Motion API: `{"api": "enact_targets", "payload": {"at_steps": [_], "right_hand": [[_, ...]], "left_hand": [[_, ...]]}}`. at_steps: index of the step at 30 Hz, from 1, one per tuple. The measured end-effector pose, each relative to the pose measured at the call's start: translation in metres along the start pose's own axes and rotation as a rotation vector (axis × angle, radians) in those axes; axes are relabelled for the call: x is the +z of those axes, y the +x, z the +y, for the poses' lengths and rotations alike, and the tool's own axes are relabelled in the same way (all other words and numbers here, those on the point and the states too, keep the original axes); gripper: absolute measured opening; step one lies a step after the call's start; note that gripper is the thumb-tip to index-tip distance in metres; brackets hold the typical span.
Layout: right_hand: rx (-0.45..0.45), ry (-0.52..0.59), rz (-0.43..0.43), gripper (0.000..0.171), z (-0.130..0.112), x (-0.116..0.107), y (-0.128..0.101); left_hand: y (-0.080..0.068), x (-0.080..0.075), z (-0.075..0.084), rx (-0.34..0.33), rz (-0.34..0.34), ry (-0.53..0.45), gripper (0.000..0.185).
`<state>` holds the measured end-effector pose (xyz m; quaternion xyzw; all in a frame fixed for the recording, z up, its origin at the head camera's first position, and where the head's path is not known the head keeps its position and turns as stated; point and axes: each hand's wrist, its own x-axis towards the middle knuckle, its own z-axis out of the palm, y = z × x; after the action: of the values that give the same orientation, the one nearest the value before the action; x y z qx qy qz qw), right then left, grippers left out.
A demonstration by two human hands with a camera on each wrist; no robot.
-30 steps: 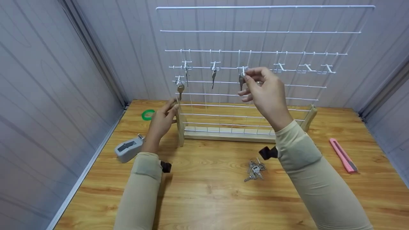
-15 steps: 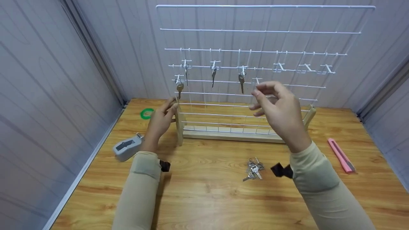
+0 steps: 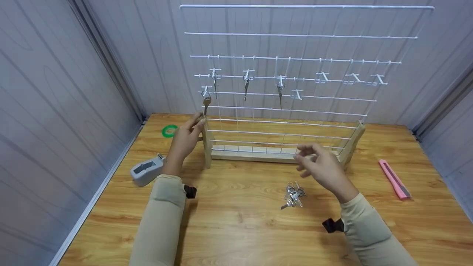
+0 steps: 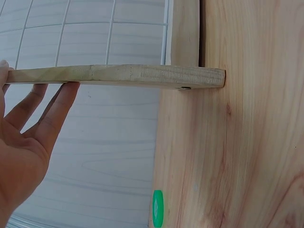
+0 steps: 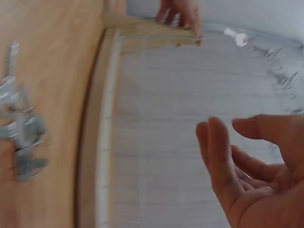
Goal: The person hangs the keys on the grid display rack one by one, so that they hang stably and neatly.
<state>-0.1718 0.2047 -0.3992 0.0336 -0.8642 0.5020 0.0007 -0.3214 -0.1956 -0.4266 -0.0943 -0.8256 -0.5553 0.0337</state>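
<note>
My left hand (image 3: 186,138) holds the wooden side post (image 4: 118,75) of a white wire rack (image 3: 306,37), fingers on the outer face and thumb across its edge. My right hand (image 3: 319,164), with nothing between its relaxed fingers (image 5: 220,142), is over the table in front of the rack's base. Below and left of it lies a small pile of silver keys (image 3: 293,195). Several keys hang from hooks on the rack's left and middle, among them a brass-coloured key (image 3: 207,101) at the lower left and a middle key (image 3: 281,92). A bare hook (image 3: 297,94) sits right of that one.
More hooks (image 3: 354,77) without keys line the rack's right side. A grey tape dispenser (image 3: 147,170) and a green tape roll (image 3: 170,131) lie at left. On the right rests a pink utility knife (image 3: 394,180). Panelled walls (image 3: 48,111) enclose the wooden table.
My right hand has let go of the middle key, which now hangs on its hook, and has come down toward the pile of keys. My left hand stays at the post.
</note>
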Motion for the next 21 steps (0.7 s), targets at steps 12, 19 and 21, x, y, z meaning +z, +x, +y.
{"api": "enact_targets", "payload": {"at_steps": [12, 19, 21], "right_hand": [[0.198, -0.131, -0.201, 0.039, 0.079, 0.004, -0.002], [0.227, -0.2, -0.245, 0.021, 0.09, 0.018, -0.005], [0.225, -0.239, -0.236, 0.019, 0.091, 0.021, -0.005]], "left_hand": [[0.001, -0.001, 0.0, 0.003, 0.009, -0.001, 0.059], [0.002, -0.001, 0.0, 0.002, 0.002, -0.01, 0.06], [0.002, 0.0, 0.0, 0.002, -0.001, -0.01, 0.061]]}}
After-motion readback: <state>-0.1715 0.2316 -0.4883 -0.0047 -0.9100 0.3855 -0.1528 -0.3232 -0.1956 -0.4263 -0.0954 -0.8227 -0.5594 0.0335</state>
